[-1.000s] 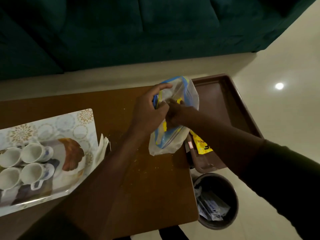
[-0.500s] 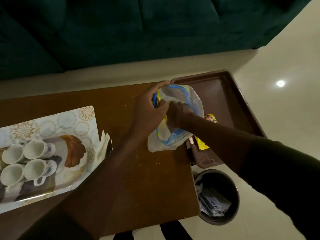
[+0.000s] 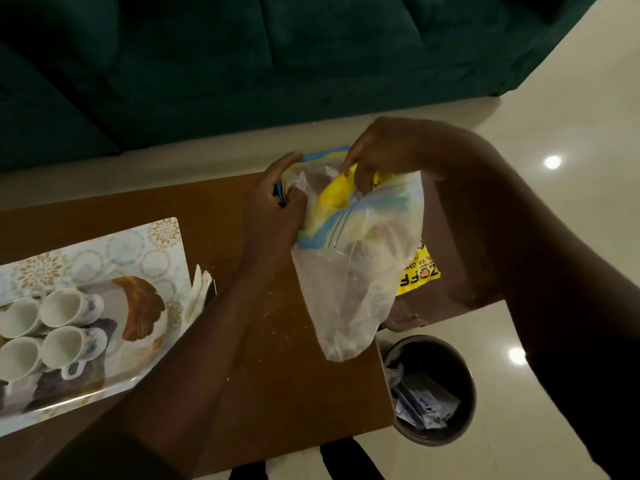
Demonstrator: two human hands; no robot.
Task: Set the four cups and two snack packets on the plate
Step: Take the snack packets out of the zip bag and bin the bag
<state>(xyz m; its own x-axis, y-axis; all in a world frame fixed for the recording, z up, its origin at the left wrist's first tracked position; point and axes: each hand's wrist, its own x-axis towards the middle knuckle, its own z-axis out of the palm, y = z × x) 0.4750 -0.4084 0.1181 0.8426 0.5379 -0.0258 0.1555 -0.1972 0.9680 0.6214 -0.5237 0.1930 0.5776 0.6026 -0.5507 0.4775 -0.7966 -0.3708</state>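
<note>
Several white cups [image 3: 67,306] lie on their sides on the patterned plate [image 3: 152,244] at the table's left. A clear zip bag [image 3: 349,289] with a blue and yellow rim hangs above the table's right part. My left hand [image 3: 273,209] grips the bag's rim on the left. My right hand [image 3: 384,150] pinches a yellow snack packet [image 3: 337,192] at the bag's mouth, half out of it. A second yellow snack packet [image 3: 420,271] lies on the brown tray behind the bag.
White napkins [image 3: 199,292] lean against the plate's right edge. The brown tray [image 3: 446,237] sticks out past the table's right end. A dark bin [image 3: 433,389] with wrappers stands on the floor below it. A dark green sofa [image 3: 242,64] runs behind the brown table [image 3: 277,375].
The bag has been lifted and tilted so it hangs down. My right hand has come up out of the bag with a yellow packet.
</note>
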